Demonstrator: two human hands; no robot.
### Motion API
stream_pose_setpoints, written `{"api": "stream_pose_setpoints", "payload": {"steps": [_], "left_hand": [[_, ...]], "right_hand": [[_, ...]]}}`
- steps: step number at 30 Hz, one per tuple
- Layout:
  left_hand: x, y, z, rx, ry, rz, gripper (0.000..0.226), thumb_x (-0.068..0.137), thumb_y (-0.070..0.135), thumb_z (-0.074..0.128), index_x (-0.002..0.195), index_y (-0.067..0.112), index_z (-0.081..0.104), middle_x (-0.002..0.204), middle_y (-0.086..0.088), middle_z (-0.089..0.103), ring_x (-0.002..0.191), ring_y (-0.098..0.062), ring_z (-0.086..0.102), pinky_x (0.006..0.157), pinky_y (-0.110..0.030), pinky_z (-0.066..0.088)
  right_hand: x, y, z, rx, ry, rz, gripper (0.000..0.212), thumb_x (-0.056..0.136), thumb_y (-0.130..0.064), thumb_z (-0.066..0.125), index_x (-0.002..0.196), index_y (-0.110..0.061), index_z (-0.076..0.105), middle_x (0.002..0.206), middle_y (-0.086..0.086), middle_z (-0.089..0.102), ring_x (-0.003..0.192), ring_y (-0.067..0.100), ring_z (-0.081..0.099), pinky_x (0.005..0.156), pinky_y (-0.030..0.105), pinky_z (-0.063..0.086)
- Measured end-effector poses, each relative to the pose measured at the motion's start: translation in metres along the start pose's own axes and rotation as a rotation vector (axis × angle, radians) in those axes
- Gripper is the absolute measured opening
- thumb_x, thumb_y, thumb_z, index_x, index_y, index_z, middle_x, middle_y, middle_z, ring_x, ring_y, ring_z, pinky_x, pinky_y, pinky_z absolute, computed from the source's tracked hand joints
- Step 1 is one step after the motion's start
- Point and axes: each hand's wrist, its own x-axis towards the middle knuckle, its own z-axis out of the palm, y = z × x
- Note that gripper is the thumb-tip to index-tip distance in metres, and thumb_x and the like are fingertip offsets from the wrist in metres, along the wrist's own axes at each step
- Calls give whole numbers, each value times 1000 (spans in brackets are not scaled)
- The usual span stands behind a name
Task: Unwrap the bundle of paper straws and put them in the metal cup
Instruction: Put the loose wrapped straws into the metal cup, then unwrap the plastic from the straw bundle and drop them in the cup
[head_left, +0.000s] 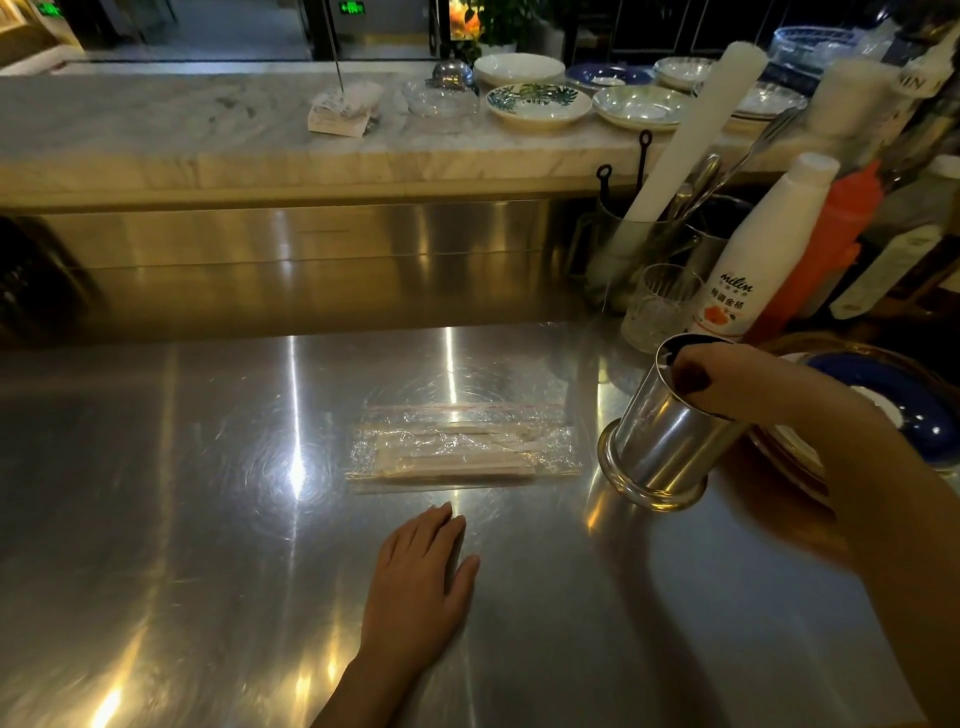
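- Your left hand (415, 577) lies flat and open, palm down, on the steel surface (182, 519) in the lower middle of the frame. The fingers are together and point up the frame, holding nothing.
- Its fingertips stop just short of the bundle (460, 449), near but not touching.
- The bundle lies flat in the middle of the frame, long side running left to right. The straws are still inside clear wrap, which has a thin red strip along its upper edge.
- Your right hand (727, 382) comes in from the right edge and grips the cup (662, 436) at its rim, at right of centre. The fingers are closed over the lip, with some hooked inside the mouth.
- The cup is tilted, its mouth leaning toward the upper right. Its flared base sits near the surface, just right of the bundle; I cannot tell whether the base rests fully on it.
- Nothing can be seen inside the cup; its inside is dark.
- Behind the cup, at right, stand a white bottle (753, 260) and a clear glass (657, 306).
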Motion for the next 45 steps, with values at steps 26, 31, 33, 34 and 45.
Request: {"api": "stream_pose_setpoints", "payload": {"steps": [26,31,33,34,45], "left_hand": [[104,-6,-37,-62,116,56,34,90,21,50,123,14,53,133,-9,52,122,-25,46,103,-36,35],[116,-19,-24,133,-154,66,54,93,42,40,142,22,25,153,-4,24,142,-20,13,115,-37,8],[116,-22,-25,134,-175,62,54,91,43,43,138,19,32,148,-5,34,139,-22,20,114,-38,7],[116,-23,-27,125,-161,74,52,90,43,45,135,18,36,143,-6,40,135,-23,27,113,-37,8],[83,-11,-34,265,89,251,32,60,24,80,89,17,68,94,-1,69,90,-20,64,86,-26,45]], "right_hand": [[67,-108,120,7,107,-397,55,82,-42,53,131,-20,38,138,4,45,124,23,40,101,39,29],[73,-106,139,35,-3,-382,68,81,-49,51,138,-26,23,143,5,39,129,24,35,106,44,20],[73,-104,140,18,49,-412,68,78,-50,54,136,-27,25,138,3,44,124,23,40,103,42,22],[73,-103,139,3,76,-434,68,77,-51,54,135,-27,28,135,3,47,121,23,42,102,41,22],[57,-114,127,283,85,-574,46,76,-56,53,110,-25,57,83,-13,57,72,2,50,66,16,35]]}}
